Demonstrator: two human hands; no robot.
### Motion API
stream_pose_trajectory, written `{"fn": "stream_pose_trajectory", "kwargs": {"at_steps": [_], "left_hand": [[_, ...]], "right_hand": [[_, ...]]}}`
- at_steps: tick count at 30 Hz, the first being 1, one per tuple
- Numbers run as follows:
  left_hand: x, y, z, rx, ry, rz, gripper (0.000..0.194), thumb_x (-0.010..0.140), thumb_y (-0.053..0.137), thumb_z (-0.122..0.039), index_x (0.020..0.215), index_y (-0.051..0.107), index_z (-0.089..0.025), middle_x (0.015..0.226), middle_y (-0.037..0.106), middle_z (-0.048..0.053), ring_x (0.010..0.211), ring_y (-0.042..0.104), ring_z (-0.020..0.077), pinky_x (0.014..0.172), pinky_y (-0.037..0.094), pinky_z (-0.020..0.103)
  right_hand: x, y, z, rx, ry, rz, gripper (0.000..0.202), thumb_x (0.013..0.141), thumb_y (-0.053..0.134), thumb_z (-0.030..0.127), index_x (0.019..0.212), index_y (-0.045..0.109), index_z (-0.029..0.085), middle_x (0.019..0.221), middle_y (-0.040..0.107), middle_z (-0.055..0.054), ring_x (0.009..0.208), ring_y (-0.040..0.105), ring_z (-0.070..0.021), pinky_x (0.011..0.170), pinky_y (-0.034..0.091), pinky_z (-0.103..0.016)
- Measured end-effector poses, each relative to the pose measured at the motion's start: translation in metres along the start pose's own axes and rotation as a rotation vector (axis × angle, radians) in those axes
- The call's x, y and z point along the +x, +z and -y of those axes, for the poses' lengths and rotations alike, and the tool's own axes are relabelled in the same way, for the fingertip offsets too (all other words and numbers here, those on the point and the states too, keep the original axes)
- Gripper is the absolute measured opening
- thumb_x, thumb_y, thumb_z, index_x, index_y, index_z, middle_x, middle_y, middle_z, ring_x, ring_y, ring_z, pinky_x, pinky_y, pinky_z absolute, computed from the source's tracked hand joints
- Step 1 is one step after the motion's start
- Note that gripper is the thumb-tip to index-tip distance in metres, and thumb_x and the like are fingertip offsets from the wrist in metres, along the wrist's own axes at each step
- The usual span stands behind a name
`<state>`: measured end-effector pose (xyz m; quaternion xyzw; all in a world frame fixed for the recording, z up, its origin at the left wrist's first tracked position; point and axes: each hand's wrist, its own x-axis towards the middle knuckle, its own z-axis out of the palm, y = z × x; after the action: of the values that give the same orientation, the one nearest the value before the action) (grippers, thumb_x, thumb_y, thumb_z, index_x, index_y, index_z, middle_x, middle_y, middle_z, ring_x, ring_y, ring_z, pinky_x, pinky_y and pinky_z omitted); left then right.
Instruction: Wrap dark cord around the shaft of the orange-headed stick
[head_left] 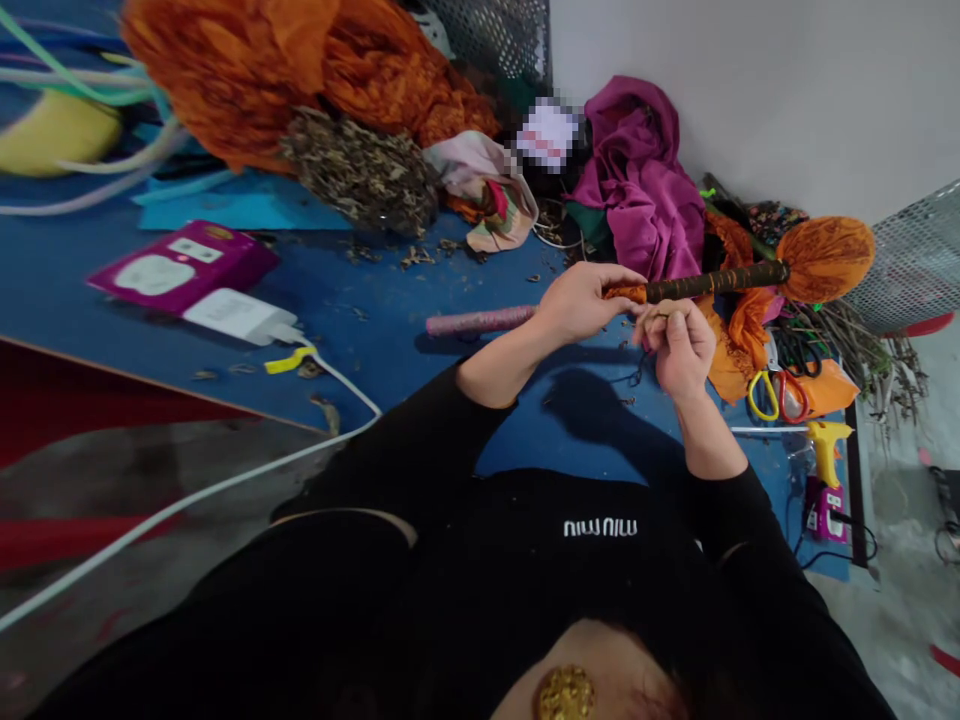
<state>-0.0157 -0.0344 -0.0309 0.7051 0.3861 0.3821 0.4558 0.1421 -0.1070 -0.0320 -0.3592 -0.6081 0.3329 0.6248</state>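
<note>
A long stick runs across in front of me, with a bare pink end (480,320) at the left and a dark brown wrapped length (720,283) at the right. Its far right end carries a rounded orange cloth head (825,260). My left hand (579,303) is closed around the stick where the pink part meets a bit of orange wrapping. Just below the wrapped length, my right hand (684,348) is closed in a pinch; something small and thin seems to be at its fingertips, too small to name. Dark thread hangs below the hands.
Behind lie orange cloth (300,70), a clump of dried plant matter (364,170) and magenta cloth (645,190). Scissors (765,395) and a yellow glue gun (826,450) are at the right. A purple box (184,265) and a white cable (225,490) are left.
</note>
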Motion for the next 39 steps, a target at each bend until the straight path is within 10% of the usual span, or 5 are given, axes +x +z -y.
{"fn": "stream_pose_trajectory", "kwargs": {"at_steps": [4,12,17,23,39], "left_hand": [[-0.003,0.011,-0.001,0.109,-0.033,-0.056,0.036,0.082,0.074,-0.022,0.118,0.081,-0.023,0.114,0.085,0.005,0.107,0.077,0.0235,0.101,0.058,0.037],[-0.010,0.018,-0.008,0.193,-0.068,-0.087,0.027,0.086,0.069,-0.023,0.111,0.080,-0.024,0.111,0.084,0.005,0.103,0.076,0.0229,0.094,0.058,0.035],[-0.010,0.012,-0.014,0.294,-0.121,-0.030,0.030,0.087,0.068,-0.027,0.115,0.079,-0.025,0.113,0.084,0.005,0.105,0.075,0.0246,0.091,0.056,0.036],[-0.011,0.008,-0.020,0.403,-0.145,-0.009,0.031,0.091,0.068,-0.034,0.119,0.080,-0.028,0.116,0.084,0.004,0.105,0.075,0.0271,0.092,0.055,0.039],[-0.015,0.011,-0.022,0.495,-0.133,0.074,0.027,0.093,0.070,-0.032,0.120,0.078,-0.031,0.119,0.084,0.003,0.112,0.077,0.0297,0.093,0.056,0.040]], "right_hand": [[-0.001,0.007,0.001,-0.006,0.142,-0.238,0.043,0.096,0.068,0.061,0.077,0.055,0.024,0.061,0.041,0.008,0.049,0.031,-0.0060,0.049,0.026,-0.024],[-0.008,0.020,0.020,-0.089,0.184,-0.350,0.050,0.094,0.067,0.066,0.074,0.049,0.024,0.064,0.039,0.006,0.052,0.029,-0.0063,0.049,0.024,-0.026],[-0.009,0.018,0.022,-0.141,0.151,-0.198,0.043,0.099,0.061,0.064,0.079,0.057,0.025,0.067,0.048,0.005,0.055,0.043,-0.0087,0.054,0.038,-0.027],[0.006,-0.007,0.036,-0.330,-0.124,-0.066,0.034,0.105,0.058,0.048,0.080,0.066,0.027,0.088,0.072,-0.002,0.102,0.069,-0.0200,0.101,0.055,-0.043],[0.016,-0.024,0.025,-0.374,-0.057,-0.003,0.039,0.106,0.052,0.056,0.084,0.063,0.025,0.095,0.073,-0.002,0.099,0.072,-0.0177,0.094,0.057,-0.038]]}}
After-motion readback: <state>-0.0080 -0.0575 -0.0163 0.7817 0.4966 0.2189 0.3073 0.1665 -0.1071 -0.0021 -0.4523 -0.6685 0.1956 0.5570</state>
